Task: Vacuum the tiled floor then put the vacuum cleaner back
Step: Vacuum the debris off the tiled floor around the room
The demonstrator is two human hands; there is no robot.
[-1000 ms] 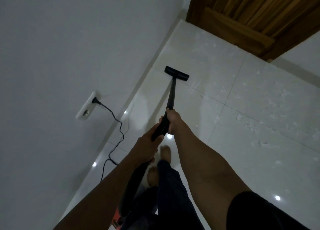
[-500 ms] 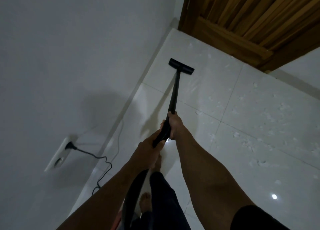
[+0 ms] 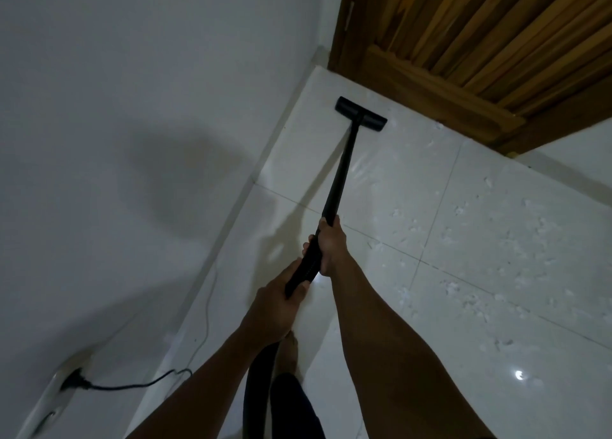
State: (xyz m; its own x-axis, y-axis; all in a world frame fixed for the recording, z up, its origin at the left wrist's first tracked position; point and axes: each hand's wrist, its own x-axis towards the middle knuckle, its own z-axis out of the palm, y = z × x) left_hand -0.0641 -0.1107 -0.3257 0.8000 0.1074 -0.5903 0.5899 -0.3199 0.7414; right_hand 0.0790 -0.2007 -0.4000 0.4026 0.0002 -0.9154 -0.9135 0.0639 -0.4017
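Two bare hands hold one long black vacuum wand above the white glossy tiled floor. The right hand is higher on the tube, and its fingers are curled tightly round it. The left hand is just behind, at the thicker lower end, and its fingers are wrapped round that end too. A black hose goes down from under the left hand toward the near edge of the floor.

The wand slopes forward and ends in a flat black floor nozzle. The nozzle lies flat on the tiles, near the far corner of the floor, where the white wall meets the wooden door. It is close to the bottom of the door, but I cannot tell if it touches it.

Many small white flecks are spread over the tiles on the right side of the floor, along the wall to the right of the door.

Low on the white wall, at the left edge of the floor, a black plug sits in a wall socket. A thin black cable runs from it down to the floor. Between the two forearms, a bare foot stands on the tiles, with a dark trouser leg above it.
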